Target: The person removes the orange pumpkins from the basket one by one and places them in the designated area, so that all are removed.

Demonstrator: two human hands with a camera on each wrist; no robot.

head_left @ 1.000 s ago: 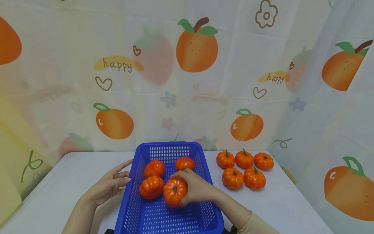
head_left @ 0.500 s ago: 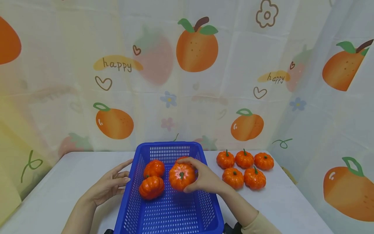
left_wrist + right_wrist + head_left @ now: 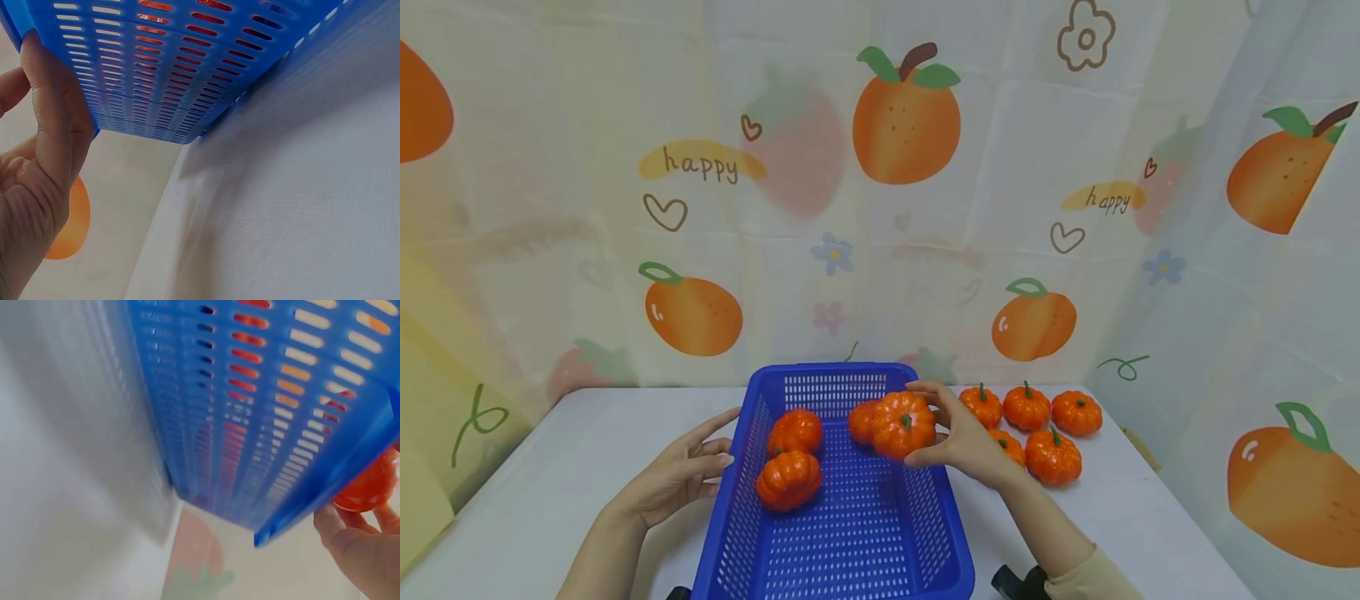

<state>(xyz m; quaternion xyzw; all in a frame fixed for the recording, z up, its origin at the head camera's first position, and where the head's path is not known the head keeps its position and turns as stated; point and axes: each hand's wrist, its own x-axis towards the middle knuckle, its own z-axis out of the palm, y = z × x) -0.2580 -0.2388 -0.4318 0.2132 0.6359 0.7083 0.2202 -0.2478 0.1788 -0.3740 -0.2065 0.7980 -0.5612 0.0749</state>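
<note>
A blue perforated basket (image 3: 842, 546) stands on the white table. My left hand (image 3: 673, 473) touches its left side with fingers fairly straight; in the left wrist view a fingertip (image 3: 32, 44) meets the basket's rim. My right hand (image 3: 966, 437) grips a small orange pumpkin (image 3: 904, 425) with a green stem, raised near the basket's right rim. Behind it, another pumpkin (image 3: 862, 422) is partly hidden. Two more pumpkins, a rear one (image 3: 795, 433) and a nearer one (image 3: 788, 481), lie in the basket's left half. In the right wrist view, fingers hold the glossy pumpkin (image 3: 369, 484) above the rim.
Several pumpkins sit in two rows right of the basket, including one at the back right (image 3: 1077, 413) and one in front (image 3: 1054, 457). My right forearm passes beside them. A fruit-printed curtain (image 3: 880, 250) hangs behind the table (image 3: 1097, 533).
My right hand has lifted the pumpkin from the middle of the basket and carried it rightward and away, toward the right rim. My left hand has stayed at the left side.
</note>
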